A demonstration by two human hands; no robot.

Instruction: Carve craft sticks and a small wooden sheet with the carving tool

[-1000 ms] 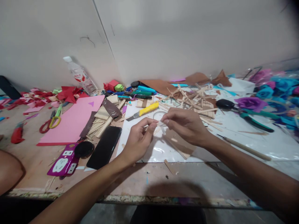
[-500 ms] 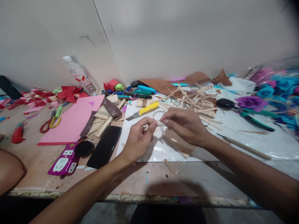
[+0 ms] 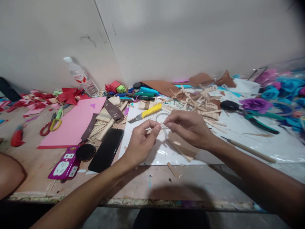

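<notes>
My left hand [image 3: 142,140] is closed in a pinch, thumb against forefinger, at the left end of a small whitish, half-transparent strip [image 3: 166,133]. From the other side my right hand [image 3: 189,128] pinches the same strip, its fingertips almost meeting the left ones. Part of the strip hangs down between the hands; the rest is hidden by fingers. Just behind the fingertips a thin grey loop [image 3: 158,115] shows, and whether it joins the strip I cannot tell. Beyond the left hand lies a yellow utility knife [image 3: 152,110]. Under the right hand is a brown piece of card [image 3: 182,144].
A black phone [image 3: 106,150] and a purple case [image 3: 63,163] lie left, near scissors [image 3: 56,122] and pink paper [image 3: 73,124]. Wooden sticks [image 3: 193,97] pile up behind. Green-handled pliers [image 3: 260,123] and a pointed tool [image 3: 250,150] lie right. A water bottle [image 3: 82,78] leans against the wall.
The hands hold nearly the same pose. The strip between them hangs slightly differently, with less of its pale upper part showing at the fingertips.
</notes>
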